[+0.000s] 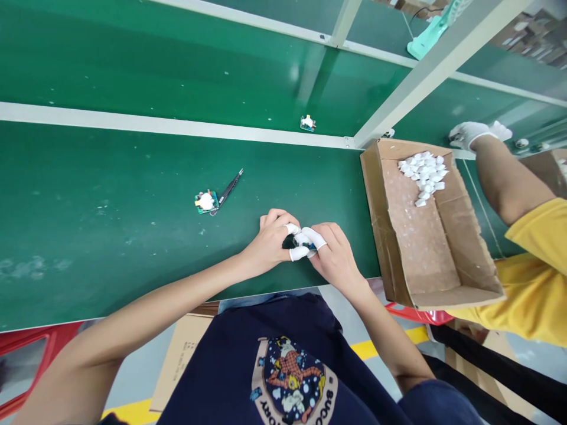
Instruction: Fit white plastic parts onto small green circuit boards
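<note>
My left hand (269, 242) and my right hand (334, 255) meet over the green bench (110, 248), near its front edge. Both wear white finger cots and pinch one small part (302, 239) between their fingertips; it is mostly hidden, so I cannot name it. A small green circuit board with a white dome (206, 202) lies to the left on the bench, touching the tip of black tweezers (230, 189). An open cardboard box (447, 277) to the right holds several small white pieces (423, 172) in its far end.
A second small board (308, 123) sits on the belt beyond a white rail (177, 126). A co-worker in yellow stands at the right, a gloved hand (467, 134) on the rail. A mint-green tool (427, 36) lies at the back. Red crates and cardboard are below the bench.
</note>
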A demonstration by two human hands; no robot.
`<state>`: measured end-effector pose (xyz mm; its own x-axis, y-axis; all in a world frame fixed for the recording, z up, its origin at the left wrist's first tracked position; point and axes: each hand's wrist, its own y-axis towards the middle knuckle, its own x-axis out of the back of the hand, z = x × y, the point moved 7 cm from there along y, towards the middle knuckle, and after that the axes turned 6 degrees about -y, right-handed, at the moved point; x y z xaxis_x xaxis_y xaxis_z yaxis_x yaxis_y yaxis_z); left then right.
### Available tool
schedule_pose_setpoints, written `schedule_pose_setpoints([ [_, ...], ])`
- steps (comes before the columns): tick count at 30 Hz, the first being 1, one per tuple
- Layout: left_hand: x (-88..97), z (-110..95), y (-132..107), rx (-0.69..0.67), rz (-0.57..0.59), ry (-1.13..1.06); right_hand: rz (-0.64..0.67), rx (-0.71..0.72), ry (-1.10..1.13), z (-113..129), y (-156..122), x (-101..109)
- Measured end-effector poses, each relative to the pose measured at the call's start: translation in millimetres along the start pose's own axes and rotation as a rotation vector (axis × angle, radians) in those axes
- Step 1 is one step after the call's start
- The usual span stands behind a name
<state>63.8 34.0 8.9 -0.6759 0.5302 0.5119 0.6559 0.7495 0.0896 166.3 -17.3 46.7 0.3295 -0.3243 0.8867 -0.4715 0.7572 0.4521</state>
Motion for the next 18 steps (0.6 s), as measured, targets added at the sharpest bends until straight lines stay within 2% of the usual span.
schedule_pose_setpoints([
  [4, 3.6, 0, 2, -0.001, -0.032, -0.001, -0.026, -0.066, -0.021, -4, 1, 0],
  [13, 2.5, 2, 0, 0.001, -0.021, 0.048, 0.015, 0.078, 0.094, -3, 2, -4],
  [18, 5.7, 5, 6, 0.025, -0.024, 0.077, 0.024, -0.047, 0.124, -12, 6, -8],
])
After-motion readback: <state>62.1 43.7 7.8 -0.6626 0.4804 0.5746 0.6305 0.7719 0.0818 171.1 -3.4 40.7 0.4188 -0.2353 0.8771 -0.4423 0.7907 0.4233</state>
